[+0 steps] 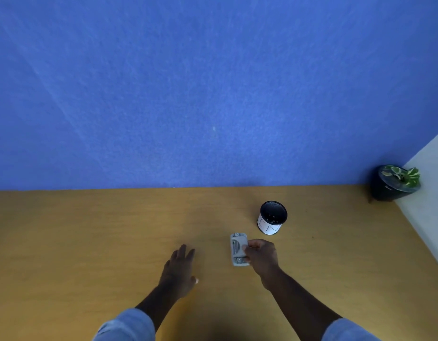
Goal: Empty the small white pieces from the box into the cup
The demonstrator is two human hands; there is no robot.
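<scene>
A small grey box point(237, 248) lies on the wooden table point(90, 242), just in front of the cup. My right hand point(262, 257) grips the box along its right side, fingers wrapped on it. The cup point(272, 217) is white outside with a dark inside and stands upright behind and to the right of the box. Several small white pieces point(272, 219) show at the cup's bottom. My left hand point(179, 269) rests flat on the table to the left of the box, fingers spread, holding nothing. What is inside the box is hidden.
A blue wall point(213, 94) rises at the table's far edge. A dark pot with a green-and-white plant point(395, 183) stands at the far right corner, beside a white wall point(429, 188) along the right edge.
</scene>
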